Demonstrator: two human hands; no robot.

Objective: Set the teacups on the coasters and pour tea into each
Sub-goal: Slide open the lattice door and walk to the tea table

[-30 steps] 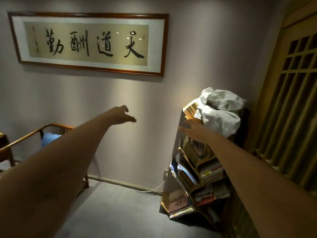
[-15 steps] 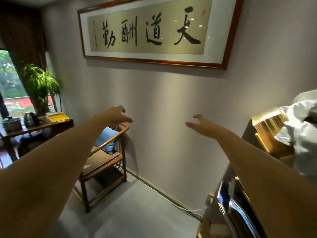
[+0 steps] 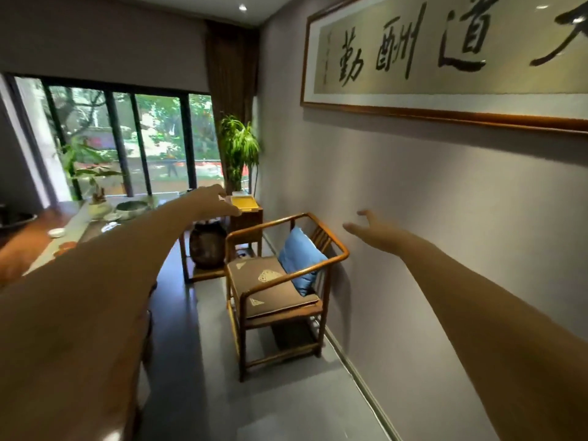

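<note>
I make out no teacup on a coaster and no tea poured, so by my reading all of the task is left. What may be the tea things sit far off on the long dark wooden tea table (image 3: pixel 41 230) at my left: a small white dish or cup (image 3: pixel 57 232), a grey-green ceramic bowl (image 3: pixel 132 209) and a pale runner; coasters and a teapot are too small to tell. My left hand (image 3: pixel 211 202) is stretched out toward that end of the room, fingers loosely spread, holding nothing. My right hand (image 3: pixel 374 230) hangs near the grey wall, fingers apart, also holding nothing. Between me and the window stand a wooden armchair with a blue cushion (image 3: pixel 280 288), a dark round jar (image 3: pixel 206 246) under a small side table (image 3: pixel 245 218), and a potted green plant (image 3: pixel 238 148). A framed calligraphy scroll (image 3: pixel 445 55) hangs above.
</note>
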